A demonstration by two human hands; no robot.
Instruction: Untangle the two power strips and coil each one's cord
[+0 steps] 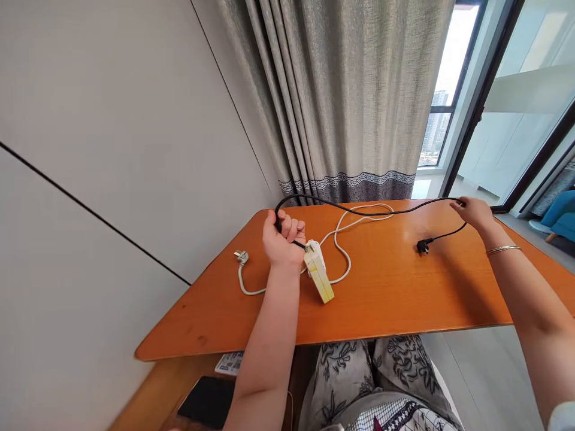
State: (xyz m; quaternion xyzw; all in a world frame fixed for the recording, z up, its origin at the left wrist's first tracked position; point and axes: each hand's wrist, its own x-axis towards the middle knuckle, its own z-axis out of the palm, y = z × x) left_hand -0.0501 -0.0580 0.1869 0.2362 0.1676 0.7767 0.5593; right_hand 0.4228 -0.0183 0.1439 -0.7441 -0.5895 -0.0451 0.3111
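Note:
My left hand [284, 236] is closed in a fist around a black power cord [354, 211] above the table's left half. Just below that fist, a short black piece of cord runs to the top of a pale yellow and white block [320, 274], which stands tilted; I cannot tell its exact kind. At the right, my right hand [471, 212] pinches the same cord, which sags slightly between both hands. Its black plug [423, 246] dangles from the right hand close to the tabletop. A white cord [348, 257] loops behind the block, and a white plug [241, 257] lies at the left.
The orange wooden table [381, 305] narrows toward the left wall [112, 149]. Grey curtains [359, 108] hang behind it. Below its front edge, a dark flat object [207, 398] and a printed paper [229, 363] lie on a lower wooden surface.

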